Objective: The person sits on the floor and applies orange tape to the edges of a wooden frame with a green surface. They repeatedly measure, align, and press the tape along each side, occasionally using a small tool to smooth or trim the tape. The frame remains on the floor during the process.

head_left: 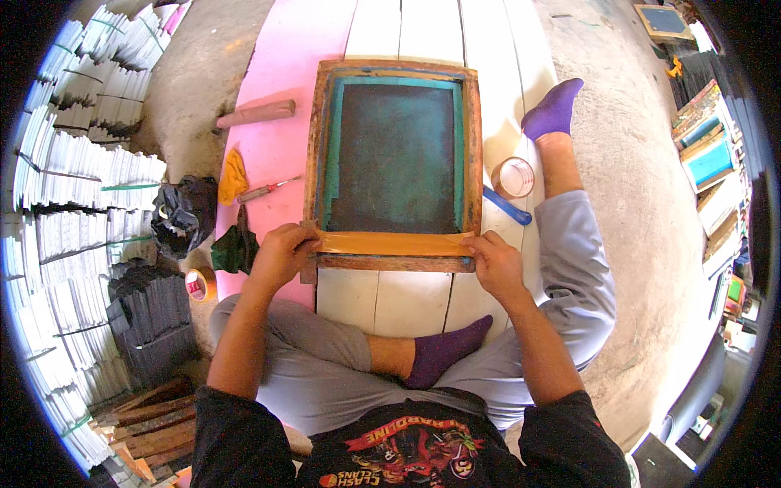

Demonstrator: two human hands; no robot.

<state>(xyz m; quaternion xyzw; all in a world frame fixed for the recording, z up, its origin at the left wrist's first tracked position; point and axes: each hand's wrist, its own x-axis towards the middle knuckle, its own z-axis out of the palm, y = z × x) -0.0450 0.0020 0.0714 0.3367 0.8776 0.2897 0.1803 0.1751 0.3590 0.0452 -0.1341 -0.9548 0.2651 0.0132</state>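
A strip of tan tape [394, 242] runs left–right along the wooden screen frame's [473, 138] near rail — left hand [281, 254] and right hand [494, 260] each pinch one end.

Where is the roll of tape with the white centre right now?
In the head view, the roll of tape lies on the white boards to the person's right of the wooden frame, beside a blue stick and the outstretched leg.

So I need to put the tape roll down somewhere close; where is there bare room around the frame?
Bare white boards lie between the wooden screen frame and the purple-socked foot. The pink board above the wooden handle is also free. Crowded: left of the frame, with yellow rag and screwdriver; right, tape roll and blue tool.
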